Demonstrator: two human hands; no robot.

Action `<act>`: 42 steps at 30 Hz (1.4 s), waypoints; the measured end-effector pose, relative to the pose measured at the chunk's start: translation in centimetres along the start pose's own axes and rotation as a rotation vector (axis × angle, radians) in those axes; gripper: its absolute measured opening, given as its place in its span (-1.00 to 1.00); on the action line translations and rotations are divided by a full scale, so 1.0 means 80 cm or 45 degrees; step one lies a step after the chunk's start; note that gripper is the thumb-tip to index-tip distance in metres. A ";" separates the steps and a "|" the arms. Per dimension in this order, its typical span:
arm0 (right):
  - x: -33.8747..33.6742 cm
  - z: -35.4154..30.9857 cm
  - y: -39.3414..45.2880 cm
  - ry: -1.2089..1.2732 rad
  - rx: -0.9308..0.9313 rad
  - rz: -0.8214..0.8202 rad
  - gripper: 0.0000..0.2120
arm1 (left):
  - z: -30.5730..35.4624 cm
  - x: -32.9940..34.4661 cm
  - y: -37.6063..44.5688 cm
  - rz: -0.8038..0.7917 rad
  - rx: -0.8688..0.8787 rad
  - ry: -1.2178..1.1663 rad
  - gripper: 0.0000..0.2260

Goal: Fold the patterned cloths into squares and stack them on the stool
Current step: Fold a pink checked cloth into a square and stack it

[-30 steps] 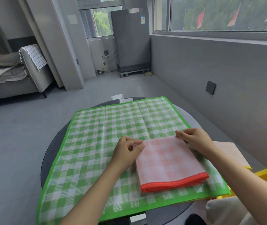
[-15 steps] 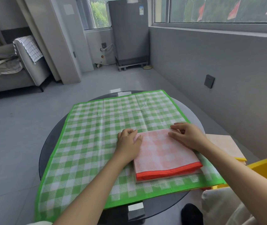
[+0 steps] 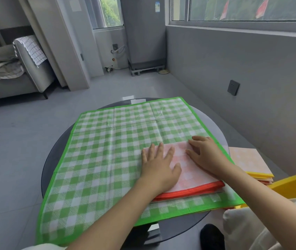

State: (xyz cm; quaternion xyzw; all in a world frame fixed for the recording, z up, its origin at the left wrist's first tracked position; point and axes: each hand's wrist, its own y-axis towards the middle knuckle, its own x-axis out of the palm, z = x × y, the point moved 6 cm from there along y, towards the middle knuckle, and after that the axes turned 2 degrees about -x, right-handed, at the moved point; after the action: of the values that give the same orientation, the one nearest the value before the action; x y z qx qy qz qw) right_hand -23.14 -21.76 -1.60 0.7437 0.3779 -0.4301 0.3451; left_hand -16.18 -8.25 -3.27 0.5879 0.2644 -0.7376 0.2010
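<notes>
Where fists were, flattened hands (image 3: 161,166).

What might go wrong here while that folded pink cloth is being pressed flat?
The folded pink cloth with the orange hem lies on the unfolded green checked cloth, so lifting it may drag that cloth askew. The green cloth overhangs the round dark table at its near edge and might slide off. Both the left hand and right hand only press flat, so layers may spring open once released.

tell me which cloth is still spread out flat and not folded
The green checked cloth, open across the round table. The orange-edged cloth under both hands is folded square, as is the yellow-edged one on the right.
</notes>
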 end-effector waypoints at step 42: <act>-0.011 0.006 -0.055 0.556 0.368 0.265 -0.58 | -0.040 -0.022 -0.046 0.493 -0.334 -1.090 -0.44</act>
State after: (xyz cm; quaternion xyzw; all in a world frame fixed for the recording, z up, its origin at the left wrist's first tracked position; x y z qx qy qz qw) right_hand -27.42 -20.28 -1.85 0.8950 0.2997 -0.2714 0.1882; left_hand -15.58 -3.44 -1.52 0.2398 0.1344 -0.8226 0.4977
